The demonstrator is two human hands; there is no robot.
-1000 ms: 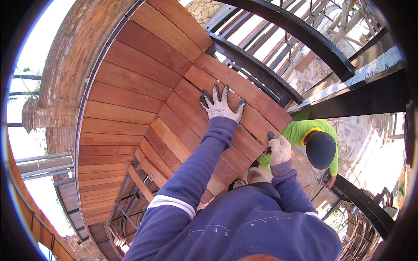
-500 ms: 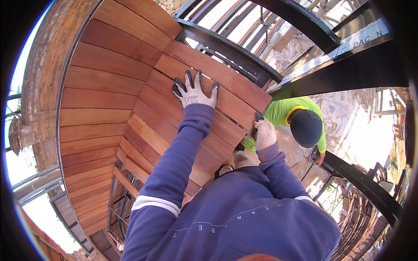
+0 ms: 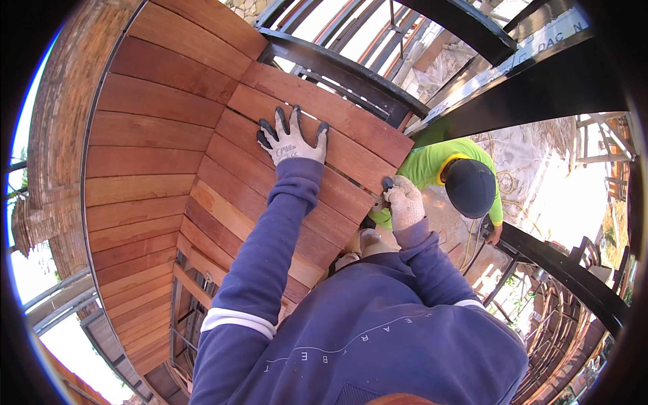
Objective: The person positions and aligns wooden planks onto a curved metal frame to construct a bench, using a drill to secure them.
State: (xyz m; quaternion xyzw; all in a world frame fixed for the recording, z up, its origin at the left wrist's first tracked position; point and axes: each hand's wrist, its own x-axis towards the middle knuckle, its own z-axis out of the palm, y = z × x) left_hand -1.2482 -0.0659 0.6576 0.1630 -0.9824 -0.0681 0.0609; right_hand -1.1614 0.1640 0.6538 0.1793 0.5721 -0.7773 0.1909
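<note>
My left hand [image 3: 291,143], in a pale glove with dark fingertips, lies flat with its fingers spread across reddish-brown wooden planks [image 3: 364,160]. Narrow gaps run between the planks near it. My right hand [image 3: 406,206], gloved too, is closed beside the planks' right ends. Its dark-tipped thumb or finger points up next to the plank edge. A small greyish bit shows by these fingers, but what they hold is mostly hidden.
Another person in a lime-green shirt and dark cap [image 3: 470,194] is close beyond my right hand, one hand at a black steel beam [image 3: 553,277]. More black beams [image 3: 513,108] cross at upper right. Boards [image 3: 145,162] curve along the left, beside a rough brown thatch-like band [image 3: 64,135].
The whole view has shifted slightly, so the planks sit further left and up. My right hand has slid a little nearer to me along the plank ends. My left hand stays flat.
</note>
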